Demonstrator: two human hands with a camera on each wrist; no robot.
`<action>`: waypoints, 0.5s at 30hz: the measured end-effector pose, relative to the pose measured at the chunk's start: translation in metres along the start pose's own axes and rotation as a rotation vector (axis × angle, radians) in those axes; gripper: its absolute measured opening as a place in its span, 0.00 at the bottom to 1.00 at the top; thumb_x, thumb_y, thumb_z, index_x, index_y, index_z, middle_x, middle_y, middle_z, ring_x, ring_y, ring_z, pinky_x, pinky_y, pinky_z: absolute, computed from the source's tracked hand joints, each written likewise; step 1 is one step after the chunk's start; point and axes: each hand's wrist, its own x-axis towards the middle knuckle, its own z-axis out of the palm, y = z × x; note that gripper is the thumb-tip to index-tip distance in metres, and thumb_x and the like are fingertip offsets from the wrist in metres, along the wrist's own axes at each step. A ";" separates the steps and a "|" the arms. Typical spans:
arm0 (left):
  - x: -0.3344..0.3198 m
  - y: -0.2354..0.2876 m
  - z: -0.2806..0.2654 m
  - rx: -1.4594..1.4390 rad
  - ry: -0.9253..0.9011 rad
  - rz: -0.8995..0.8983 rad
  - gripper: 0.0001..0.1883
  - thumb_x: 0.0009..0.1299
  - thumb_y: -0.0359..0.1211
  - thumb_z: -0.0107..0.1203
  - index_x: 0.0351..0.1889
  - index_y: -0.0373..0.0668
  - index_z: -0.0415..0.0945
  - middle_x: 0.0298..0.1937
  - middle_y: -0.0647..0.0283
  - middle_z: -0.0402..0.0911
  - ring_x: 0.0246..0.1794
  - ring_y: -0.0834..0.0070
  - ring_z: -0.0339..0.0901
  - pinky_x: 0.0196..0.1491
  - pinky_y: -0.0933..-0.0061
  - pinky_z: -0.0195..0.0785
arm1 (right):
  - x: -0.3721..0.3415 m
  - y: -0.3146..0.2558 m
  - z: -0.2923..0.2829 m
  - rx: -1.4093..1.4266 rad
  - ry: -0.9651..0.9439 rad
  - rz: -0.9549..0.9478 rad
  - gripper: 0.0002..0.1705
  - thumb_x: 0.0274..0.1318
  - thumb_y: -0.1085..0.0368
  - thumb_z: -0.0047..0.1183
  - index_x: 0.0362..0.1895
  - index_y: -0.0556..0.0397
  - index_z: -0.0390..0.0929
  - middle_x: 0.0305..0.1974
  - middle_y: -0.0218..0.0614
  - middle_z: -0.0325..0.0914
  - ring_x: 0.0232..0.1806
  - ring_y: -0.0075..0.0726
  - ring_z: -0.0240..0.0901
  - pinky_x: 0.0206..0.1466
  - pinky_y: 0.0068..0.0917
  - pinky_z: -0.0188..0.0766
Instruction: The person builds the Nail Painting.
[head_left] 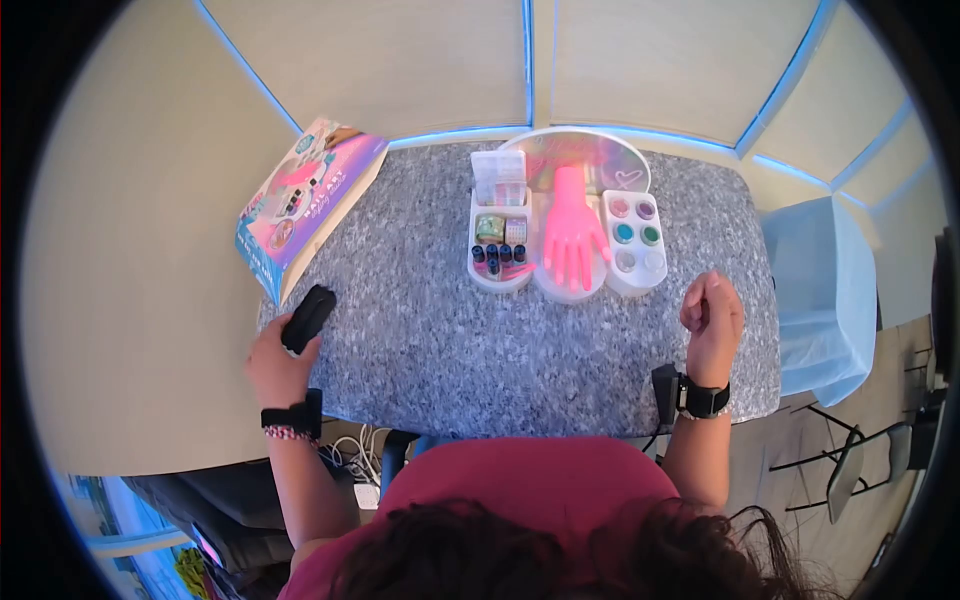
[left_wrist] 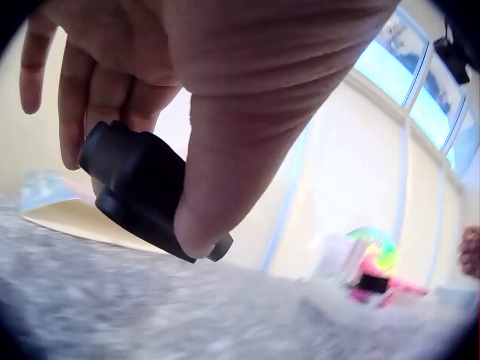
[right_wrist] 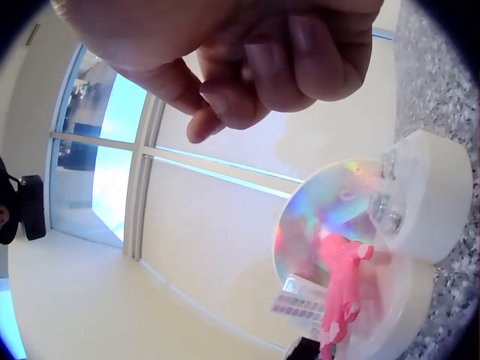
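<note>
My left hand (head_left: 278, 362) grips a small black object (head_left: 310, 318) over the left edge of the grey table. In the left wrist view the object (left_wrist: 142, 187), with rounded ends and a stepped body, sits between thumb and fingers; I cannot tell its kind. My right hand (head_left: 714, 318) is above the table's right side, fingers loosely curled, holding nothing. Nearest to it is a white nail art station with a pink model hand (head_left: 572, 235), a tray of glitter pots (head_left: 637, 242) and a left tray of small dark-capped polish bottles (head_left: 493, 262).
A colourful nail art box (head_left: 305, 205) lies tilted at the back left of the speckled grey table (head_left: 420, 340). Behind the model hand stands a round iridescent panel (head_left: 625, 165). Pale partition walls border the back. A table with a blue cover (head_left: 822, 300) and folding chairs are to the right.
</note>
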 end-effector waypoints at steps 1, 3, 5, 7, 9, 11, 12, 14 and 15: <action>-0.004 0.019 -0.012 -0.220 0.026 0.139 0.34 0.63 0.40 0.81 0.68 0.46 0.83 0.62 0.54 0.89 0.66 0.58 0.85 0.74 0.49 0.68 | 0.000 -0.004 0.001 -0.073 -0.090 -0.032 0.24 0.84 0.55 0.50 0.30 0.51 0.80 0.24 0.23 0.69 0.24 0.17 0.56 0.28 0.22 0.50; -0.019 0.062 -0.042 -0.552 0.030 0.371 0.32 0.60 0.35 0.82 0.64 0.42 0.85 0.59 0.54 0.90 0.65 0.60 0.85 0.71 0.57 0.72 | -0.001 -0.024 0.011 -0.152 -0.182 -0.059 0.23 0.83 0.56 0.52 0.31 0.54 0.83 0.26 0.25 0.74 0.26 0.20 0.61 0.30 0.22 0.53; -0.029 0.109 -0.079 -0.742 -0.018 0.547 0.32 0.58 0.33 0.83 0.62 0.40 0.85 0.58 0.56 0.89 0.64 0.61 0.84 0.70 0.60 0.73 | -0.002 -0.064 0.043 -0.379 -0.477 -0.353 0.15 0.76 0.62 0.60 0.36 0.60 0.88 0.35 0.32 0.85 0.38 0.28 0.76 0.37 0.22 0.67; -0.035 0.142 -0.109 -0.840 -0.019 0.744 0.33 0.57 0.33 0.83 0.62 0.41 0.85 0.59 0.57 0.88 0.63 0.61 0.83 0.70 0.59 0.72 | -0.005 -0.090 0.058 -0.318 -0.604 -0.437 0.14 0.66 0.64 0.70 0.50 0.62 0.90 0.51 0.42 0.89 0.55 0.39 0.83 0.52 0.31 0.79; -0.036 0.161 -0.136 -0.822 0.035 1.003 0.40 0.56 0.37 0.85 0.67 0.34 0.81 0.64 0.55 0.85 0.67 0.60 0.81 0.73 0.59 0.70 | -0.010 -0.116 0.080 -0.182 -0.679 -0.522 0.41 0.64 0.47 0.74 0.70 0.64 0.79 0.67 0.63 0.79 0.59 0.46 0.83 0.58 0.35 0.83; -0.041 0.171 -0.153 -0.795 0.046 1.140 0.49 0.54 0.41 0.86 0.71 0.27 0.77 0.69 0.52 0.82 0.70 0.61 0.80 0.75 0.60 0.69 | -0.009 -0.144 0.087 -0.238 -0.825 -0.656 0.69 0.49 0.39 0.85 0.84 0.63 0.62 0.72 0.73 0.74 0.67 0.54 0.82 0.65 0.39 0.83; -0.043 0.176 -0.157 -0.930 0.014 1.111 0.55 0.53 0.43 0.87 0.75 0.24 0.71 0.70 0.51 0.81 0.71 0.59 0.80 0.75 0.58 0.70 | 0.000 -0.147 0.081 -0.146 -0.851 -0.732 0.83 0.39 0.32 0.87 0.88 0.63 0.54 0.74 0.78 0.71 0.73 0.60 0.78 0.68 0.39 0.82; -0.048 0.184 -0.161 -1.189 -0.055 1.043 0.69 0.52 0.49 0.89 0.82 0.17 0.59 0.72 0.47 0.80 0.73 0.56 0.80 0.76 0.56 0.74 | -0.042 -0.153 0.102 -0.201 -0.281 -0.676 0.82 0.43 0.33 0.86 0.89 0.61 0.51 0.75 0.79 0.68 0.75 0.62 0.77 0.70 0.40 0.81; -0.099 0.147 -0.173 -1.196 -0.075 1.038 0.69 0.52 0.49 0.89 0.82 0.17 0.59 0.72 0.47 0.80 0.73 0.56 0.80 0.76 0.56 0.74 | -0.042 -0.149 0.099 -0.138 -0.278 -0.736 0.78 0.50 0.33 0.82 0.90 0.58 0.49 0.78 0.81 0.63 0.77 0.63 0.75 0.74 0.47 0.78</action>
